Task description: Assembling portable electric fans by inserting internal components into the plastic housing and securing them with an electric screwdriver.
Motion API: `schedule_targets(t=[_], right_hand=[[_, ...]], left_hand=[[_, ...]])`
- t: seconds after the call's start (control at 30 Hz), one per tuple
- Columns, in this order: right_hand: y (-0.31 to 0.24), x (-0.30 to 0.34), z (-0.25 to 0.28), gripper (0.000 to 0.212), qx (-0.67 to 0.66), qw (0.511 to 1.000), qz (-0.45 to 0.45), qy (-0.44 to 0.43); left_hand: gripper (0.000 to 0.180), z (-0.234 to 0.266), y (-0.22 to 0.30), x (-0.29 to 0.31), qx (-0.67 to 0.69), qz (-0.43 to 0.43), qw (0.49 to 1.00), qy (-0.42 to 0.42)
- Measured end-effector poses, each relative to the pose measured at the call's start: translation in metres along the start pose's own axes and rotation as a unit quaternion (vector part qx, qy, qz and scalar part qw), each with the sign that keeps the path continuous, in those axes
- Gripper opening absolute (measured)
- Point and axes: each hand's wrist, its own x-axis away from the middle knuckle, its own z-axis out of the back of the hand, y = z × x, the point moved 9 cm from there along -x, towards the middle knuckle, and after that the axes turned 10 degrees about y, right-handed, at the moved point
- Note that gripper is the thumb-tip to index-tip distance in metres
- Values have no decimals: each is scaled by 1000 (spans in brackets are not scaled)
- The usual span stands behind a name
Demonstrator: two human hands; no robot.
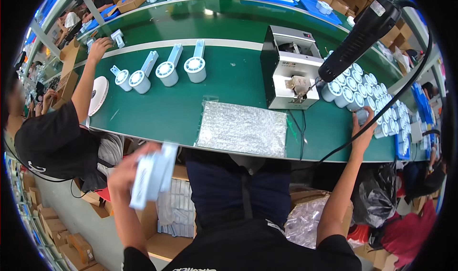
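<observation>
My left hand (pixel 125 175), blurred by motion, is closed around light blue flat plastic handles (pixel 153 175), at least two side by side, in front of the bench's near edge. Far to the right, my right hand (pixel 363 133) has its fingers around a light blue round plastic cup (pixel 362 115) at the near left edge of a dense group of similar cups (pixel 366 90). Farther back on the left of the green bench, a row of several round cups with handles (pixel 168 74) stands with the handles pointing away from me.
A black electric screwdriver (pixel 360 37) hangs over a screw feeder (pixel 293 71). Before me lies a silvery padded mat (pixel 242 129). A co-worker's hand (pixel 100 47) reaches across at left, near a white reel (pixel 98 96). Below stand a carton of handles (pixel 164 245) and a plastic-lined box (pixel 310 221).
</observation>
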Motion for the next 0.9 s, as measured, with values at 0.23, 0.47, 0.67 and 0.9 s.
schedule_targets(t=[0.23, 0.47, 0.67, 0.9], right_hand=[[42, 43, 58, 59, -377, 903, -129, 159], [-173, 142, 126, 74, -583, 797, 102, -118], [-245, 143, 30, 58, -574, 794, 98, -177], [-255, 119, 7, 25, -544, 820, -8, -180]], left_hand=[[44, -87, 86, -184, -302, -14, 953, -17], [36, -93, 99, -189, -399, -276, 848, 214], [18, -96, 78, -171, 287, -152, 913, 246], [31, -145, 73, -136, 303, -38, 940, 152]])
